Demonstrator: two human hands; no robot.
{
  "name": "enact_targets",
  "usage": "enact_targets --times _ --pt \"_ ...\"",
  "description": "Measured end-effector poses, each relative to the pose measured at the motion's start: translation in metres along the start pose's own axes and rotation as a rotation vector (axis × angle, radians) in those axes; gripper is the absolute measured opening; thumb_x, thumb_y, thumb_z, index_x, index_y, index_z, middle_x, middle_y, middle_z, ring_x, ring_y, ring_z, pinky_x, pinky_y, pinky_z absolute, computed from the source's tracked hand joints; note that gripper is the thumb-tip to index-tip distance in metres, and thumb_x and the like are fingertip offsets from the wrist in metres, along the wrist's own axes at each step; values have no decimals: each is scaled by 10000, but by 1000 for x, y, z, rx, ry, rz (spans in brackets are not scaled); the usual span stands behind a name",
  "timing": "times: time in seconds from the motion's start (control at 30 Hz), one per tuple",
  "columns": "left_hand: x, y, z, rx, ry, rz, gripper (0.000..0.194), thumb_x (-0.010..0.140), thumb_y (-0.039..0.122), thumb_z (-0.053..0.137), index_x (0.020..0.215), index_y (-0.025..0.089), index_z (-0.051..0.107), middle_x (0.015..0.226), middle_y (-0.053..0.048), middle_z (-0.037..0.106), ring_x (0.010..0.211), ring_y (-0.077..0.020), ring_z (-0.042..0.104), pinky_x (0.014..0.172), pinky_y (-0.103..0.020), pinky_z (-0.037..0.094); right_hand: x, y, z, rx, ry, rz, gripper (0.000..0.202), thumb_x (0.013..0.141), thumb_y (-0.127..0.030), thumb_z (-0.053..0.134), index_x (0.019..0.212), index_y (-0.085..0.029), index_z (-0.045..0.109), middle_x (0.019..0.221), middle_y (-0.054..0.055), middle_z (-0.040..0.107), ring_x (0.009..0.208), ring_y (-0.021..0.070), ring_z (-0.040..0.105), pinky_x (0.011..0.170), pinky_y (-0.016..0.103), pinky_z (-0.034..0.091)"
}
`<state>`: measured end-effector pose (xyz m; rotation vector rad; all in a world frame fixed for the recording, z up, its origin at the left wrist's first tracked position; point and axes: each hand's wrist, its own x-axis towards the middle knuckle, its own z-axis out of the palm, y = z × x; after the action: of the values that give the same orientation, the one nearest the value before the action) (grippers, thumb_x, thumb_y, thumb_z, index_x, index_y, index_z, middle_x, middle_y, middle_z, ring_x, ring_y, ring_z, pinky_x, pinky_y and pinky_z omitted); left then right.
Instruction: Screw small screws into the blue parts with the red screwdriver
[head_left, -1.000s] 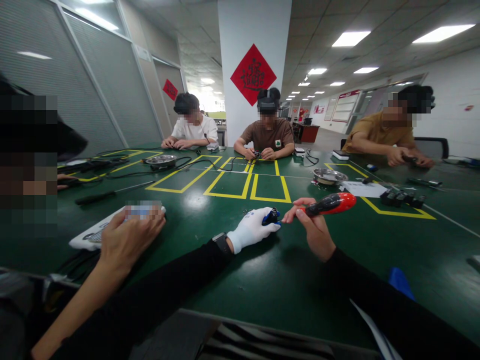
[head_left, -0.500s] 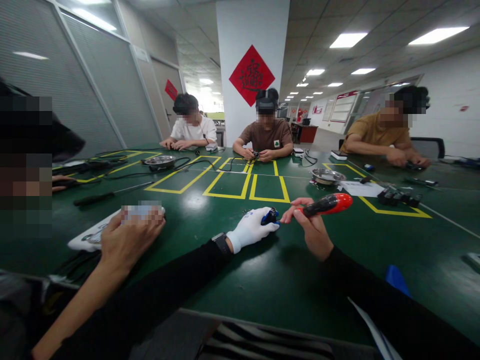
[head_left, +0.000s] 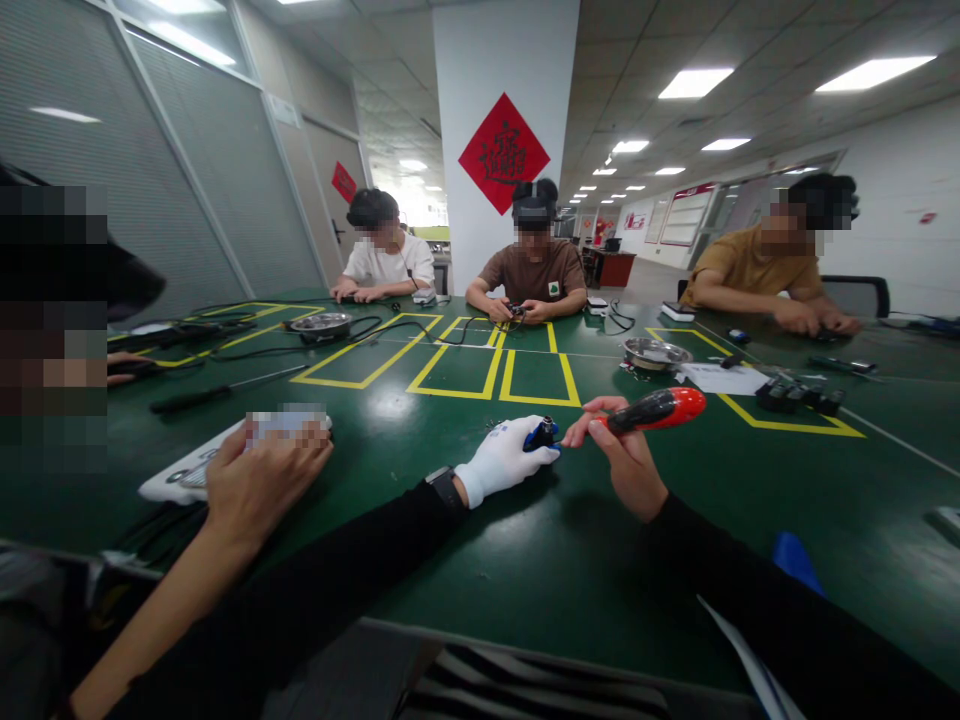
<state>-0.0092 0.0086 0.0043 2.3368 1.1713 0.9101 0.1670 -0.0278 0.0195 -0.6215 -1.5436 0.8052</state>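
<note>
My left hand (head_left: pixel 504 458), in a white glove with blue fingertips, is closed round a small black part (head_left: pixel 543 432) just above the green table. Its kind I cannot make out, as the fingers cover much of it. In my bare right hand (head_left: pixel 626 455) is a screwdriver (head_left: pixel 654 410) with a red and black handle, which points right and slightly up. The fingers close on the front of the handle and near the shaft. The tool's tip reaches left to the black part's side; whether it sits in a screw cannot be seen.
At left, another person's hand (head_left: pixel 270 465) rests on a white device (head_left: pixel 176 480). Behind it lies a long screwdriver (head_left: pixel 187 400). Metal bowls (head_left: pixel 656 352) and black parts (head_left: pixel 799 392) stand farther off. Several people sit around the table. A blue object (head_left: pixel 796 562) lies near my right sleeve.
Both my hands keep nearly the same pose, with the screwdriver still against the black part. The view has shifted very slightly.
</note>
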Motion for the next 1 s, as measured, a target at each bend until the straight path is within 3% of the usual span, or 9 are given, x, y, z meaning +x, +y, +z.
enact_targets --times 1.0 --pt "0 -2 1 12 4 5 252 801 407 584 930 193 611 914 -22 663 830 -193 599 741 -277 447 0 0 0 -23 -16 -6 115 932 -301 463 1026 -234 462 700 -27 590 750 194 621 808 415 452"
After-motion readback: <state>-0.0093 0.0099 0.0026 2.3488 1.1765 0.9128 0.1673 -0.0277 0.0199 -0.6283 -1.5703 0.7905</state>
